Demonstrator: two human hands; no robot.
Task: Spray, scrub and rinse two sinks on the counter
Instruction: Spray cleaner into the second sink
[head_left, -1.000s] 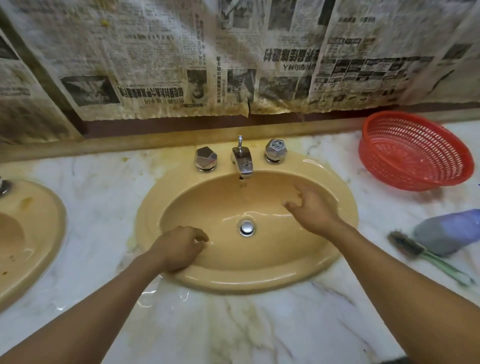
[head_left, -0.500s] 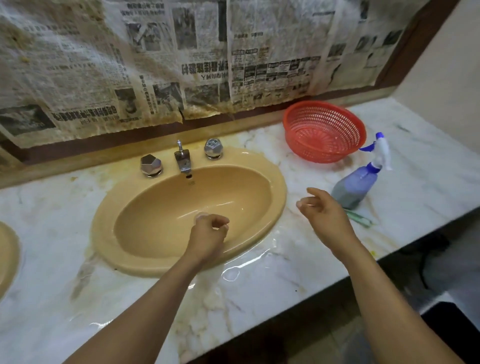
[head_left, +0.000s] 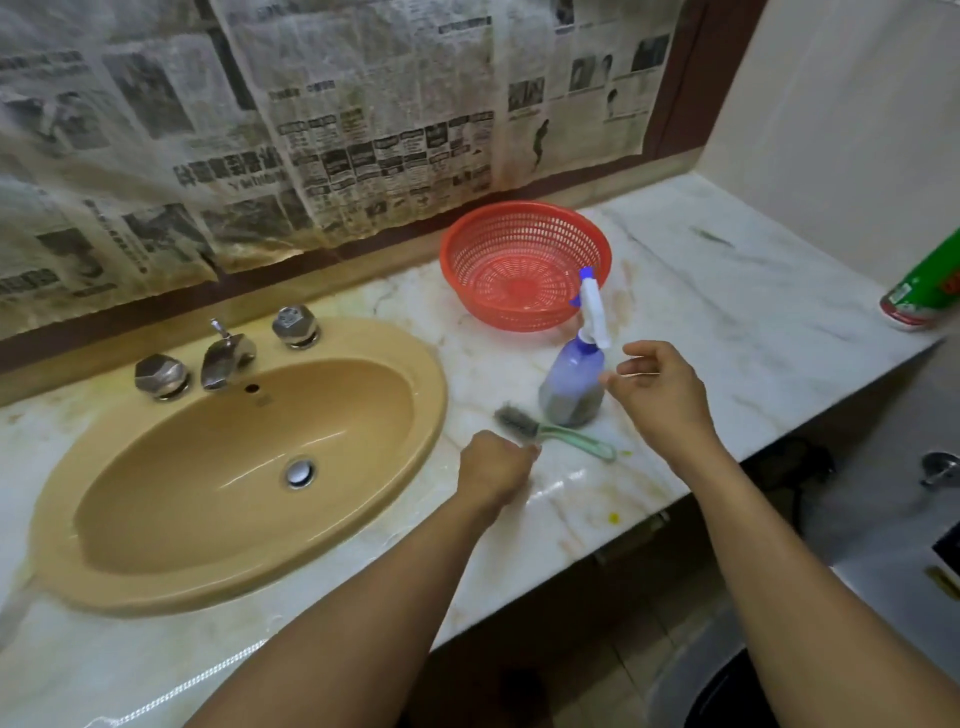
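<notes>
Right hand (head_left: 660, 400): fingers spread, holding nothing, just beside the spray bottle (head_left: 571, 387).
Left hand (head_left: 493, 470): loose fist, nothing seen in it, near the brush (head_left: 519, 425) head.
Sink (head_left: 428, 400): left of both, set in the tabletop (head_left: 727, 312).
Risk: a hasty grab could topple the upright bottle on the wet-looking tabletop.

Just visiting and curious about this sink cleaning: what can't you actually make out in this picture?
- Left hand, head view: seen from the back, fingers curled under, so whether it holds anything or touches the brush is hidden.
- Green can: cut off by the right edge; label blurred.
- Second sink: none shows in this view.
- Newspaper print: too blurred to read.
</notes>
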